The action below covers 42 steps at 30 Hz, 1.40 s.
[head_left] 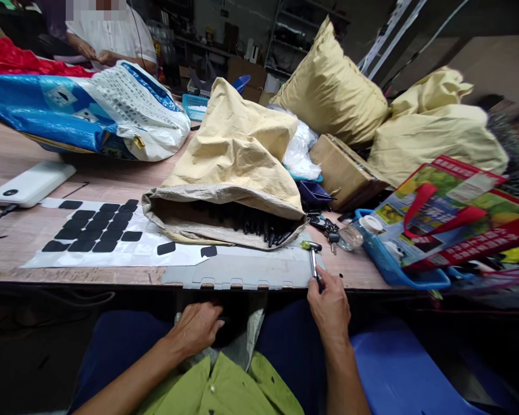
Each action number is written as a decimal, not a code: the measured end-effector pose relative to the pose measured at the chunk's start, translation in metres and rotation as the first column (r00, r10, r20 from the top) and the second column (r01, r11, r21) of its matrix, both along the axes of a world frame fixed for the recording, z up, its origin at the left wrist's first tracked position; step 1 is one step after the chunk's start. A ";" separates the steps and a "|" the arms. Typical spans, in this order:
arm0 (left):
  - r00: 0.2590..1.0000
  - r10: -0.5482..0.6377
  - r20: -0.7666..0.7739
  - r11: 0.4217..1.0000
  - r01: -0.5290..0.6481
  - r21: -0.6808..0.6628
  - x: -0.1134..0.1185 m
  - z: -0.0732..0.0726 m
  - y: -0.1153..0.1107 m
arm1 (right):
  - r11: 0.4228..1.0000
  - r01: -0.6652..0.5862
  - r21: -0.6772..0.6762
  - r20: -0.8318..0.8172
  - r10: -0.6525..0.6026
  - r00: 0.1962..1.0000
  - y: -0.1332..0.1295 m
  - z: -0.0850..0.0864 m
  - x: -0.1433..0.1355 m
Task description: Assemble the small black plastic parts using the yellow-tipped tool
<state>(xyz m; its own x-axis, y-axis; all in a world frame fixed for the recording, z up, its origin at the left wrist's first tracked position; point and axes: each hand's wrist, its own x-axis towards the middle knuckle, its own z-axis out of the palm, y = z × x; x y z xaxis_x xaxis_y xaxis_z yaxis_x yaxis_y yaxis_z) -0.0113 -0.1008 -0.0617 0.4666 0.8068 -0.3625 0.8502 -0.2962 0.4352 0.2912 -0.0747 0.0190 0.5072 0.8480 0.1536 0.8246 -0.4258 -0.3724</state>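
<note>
- Small hammer (313,266), 1 pc: in R hand (330,302), at R end of grey board (251,271), approx. 4 o'clock from cloth sack (237,155).
- R fingers: closed round handle's near end, no visible gap.
- L hand (194,329): over lap, approx. 7 o'clock from sack; fingers part-curled, tips in shadow; grip, if any, couldn't tell.
- Progress, as judged: work under way, hammer in grip, no part seen under its head. Dark parts (253,222) sat in sack, qty. unclear; black patches (86,233) lay mostly in a block on white sheet (134,257), a few apart. Done vs. left: couldn't tell.
- Orientation: hammer's long axis ran approx. 12 to 6 o'clock, head at 12; head lay crosswise, yellow-green end twd. 9.
</note>
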 end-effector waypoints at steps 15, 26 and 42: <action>0.839 -0.051 0.542 0.992 -0.019 0.124 0.077 0.102 0.080 | 1.000 0.000 -0.010 0.018 0.000 1.000 0.000 0.000 -0.002; 0.947 0.145 0.285 0.901 -0.245 0.359 0.147 0.097 0.160 | 1.000 -0.020 0.000 0.023 0.020 1.000 -0.002 0.001 -0.002; 0.806 0.189 0.560 0.868 -0.404 0.288 0.124 0.095 0.146 | 1.000 -0.020 0.008 0.015 0.020 1.000 0.000 0.000 -0.001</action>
<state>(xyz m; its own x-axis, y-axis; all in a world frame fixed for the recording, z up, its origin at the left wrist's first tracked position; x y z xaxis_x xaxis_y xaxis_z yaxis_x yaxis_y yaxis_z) 0.1128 0.0453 0.0335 0.2071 0.9551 0.2120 0.6170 -0.2957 0.7293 0.2899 -0.0751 0.0195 0.4876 0.8567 0.1683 0.8385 -0.4058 -0.3636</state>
